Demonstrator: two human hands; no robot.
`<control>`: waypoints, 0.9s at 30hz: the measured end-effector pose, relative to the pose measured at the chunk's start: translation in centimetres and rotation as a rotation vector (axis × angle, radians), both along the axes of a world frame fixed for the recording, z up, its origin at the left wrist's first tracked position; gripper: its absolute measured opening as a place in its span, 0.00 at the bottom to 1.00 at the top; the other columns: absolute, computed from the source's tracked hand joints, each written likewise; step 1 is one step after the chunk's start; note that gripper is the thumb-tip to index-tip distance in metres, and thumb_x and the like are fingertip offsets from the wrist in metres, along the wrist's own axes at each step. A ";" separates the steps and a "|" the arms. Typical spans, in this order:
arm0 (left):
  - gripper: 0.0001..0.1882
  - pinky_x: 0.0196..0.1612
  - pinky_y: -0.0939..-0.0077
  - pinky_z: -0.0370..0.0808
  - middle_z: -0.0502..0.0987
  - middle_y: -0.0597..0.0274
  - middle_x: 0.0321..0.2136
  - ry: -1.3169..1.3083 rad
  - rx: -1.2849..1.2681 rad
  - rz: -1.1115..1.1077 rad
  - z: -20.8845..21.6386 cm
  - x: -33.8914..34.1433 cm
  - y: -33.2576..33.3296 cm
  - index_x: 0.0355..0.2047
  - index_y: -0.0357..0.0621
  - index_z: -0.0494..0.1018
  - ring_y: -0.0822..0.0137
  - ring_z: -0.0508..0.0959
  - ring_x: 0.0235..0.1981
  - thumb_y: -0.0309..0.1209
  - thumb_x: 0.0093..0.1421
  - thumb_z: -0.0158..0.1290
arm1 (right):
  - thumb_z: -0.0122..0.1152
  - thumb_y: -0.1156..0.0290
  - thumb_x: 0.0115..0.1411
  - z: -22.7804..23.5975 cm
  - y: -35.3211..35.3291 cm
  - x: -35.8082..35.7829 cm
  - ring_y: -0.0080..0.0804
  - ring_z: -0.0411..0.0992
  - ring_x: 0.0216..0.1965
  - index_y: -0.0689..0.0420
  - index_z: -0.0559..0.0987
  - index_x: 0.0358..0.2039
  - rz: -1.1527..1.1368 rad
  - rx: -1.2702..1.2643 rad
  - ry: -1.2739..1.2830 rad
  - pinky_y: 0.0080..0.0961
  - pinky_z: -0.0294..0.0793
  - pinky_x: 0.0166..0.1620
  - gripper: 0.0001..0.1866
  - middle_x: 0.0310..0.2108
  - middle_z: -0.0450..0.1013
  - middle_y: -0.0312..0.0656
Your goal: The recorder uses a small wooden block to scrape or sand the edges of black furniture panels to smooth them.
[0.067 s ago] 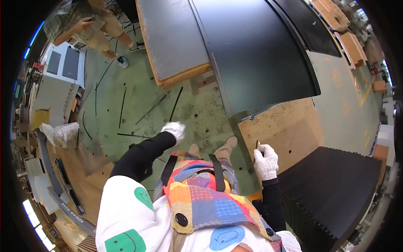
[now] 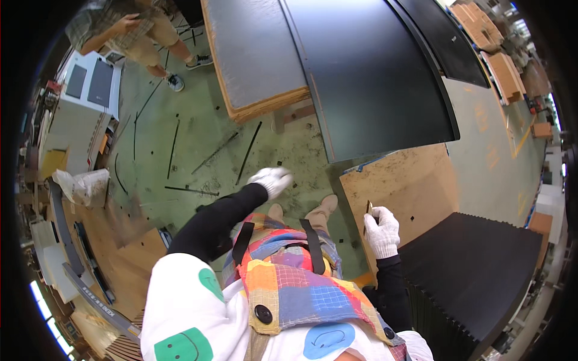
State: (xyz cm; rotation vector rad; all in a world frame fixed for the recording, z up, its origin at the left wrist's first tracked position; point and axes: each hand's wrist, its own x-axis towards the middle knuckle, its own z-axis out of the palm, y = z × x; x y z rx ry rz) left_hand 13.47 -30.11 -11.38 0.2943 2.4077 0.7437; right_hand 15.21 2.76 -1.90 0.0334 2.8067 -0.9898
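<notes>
White gloves (image 2: 382,234), black sleeves (image 2: 220,216) and a white smiley-print shirt (image 2: 180,289) accompany a black-buttoned patchwork apron (image 2: 298,301).

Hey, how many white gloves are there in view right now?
2: one on your left hand, above the green floor; one on your right hand, which pinches a small thin piece. More could be hidden among the cluttered edges.

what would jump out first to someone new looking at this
The bright patchwork apron at bottom centre comes first. Above it, the white-gloved left hand is over the green floor; the right hand, further right, pinches a thin piece. A black panel lies at top, right of centre.
</notes>
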 end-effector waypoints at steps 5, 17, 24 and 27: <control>0.30 0.51 0.60 0.73 0.75 0.51 0.42 -0.654 1.178 0.817 0.8 -4.2 9.7 0.53 0.39 0.69 0.55 0.77 0.42 0.54 0.65 0.44 | 0.65 0.73 0.52 2.0 -0.5 0.1 0.35 0.74 0.26 0.61 0.77 0.31 0.120 0.051 0.077 0.29 0.73 0.34 0.08 0.26 0.74 0.46; 0.15 0.45 0.68 0.78 0.79 0.58 0.32 -0.671 1.129 0.662 -2.9 -3.0 12.7 0.45 0.41 0.72 0.62 0.80 0.31 0.36 0.61 0.54 | 0.64 0.74 0.52 4.9 -0.5 0.8 0.34 0.73 0.25 0.62 0.76 0.30 0.095 0.092 -0.095 0.28 0.73 0.33 0.07 0.25 0.73 0.45; 0.23 0.50 0.63 0.76 0.74 0.50 0.47 -1.025 1.960 0.540 -6.6 -4.0 9.0 0.50 0.33 0.68 0.60 0.74 0.53 0.34 0.60 0.58 | 0.58 0.72 0.60 5.1 -1.7 -0.9 0.20 0.71 0.29 0.62 0.75 0.35 -0.023 -0.206 -0.214 0.19 0.71 0.36 0.06 0.29 0.75 0.36; 0.16 0.50 0.58 0.76 0.73 0.51 0.39 -0.158 1.202 0.769 -3.8 -6.8 9.9 0.45 0.33 0.71 0.55 0.77 0.43 0.34 0.64 0.50 | 0.51 0.71 0.63 4.2 -1.1 -2.4 0.24 0.74 0.30 0.62 0.70 0.40 -0.053 -0.405 -0.210 0.21 0.73 0.37 0.08 0.31 0.75 0.40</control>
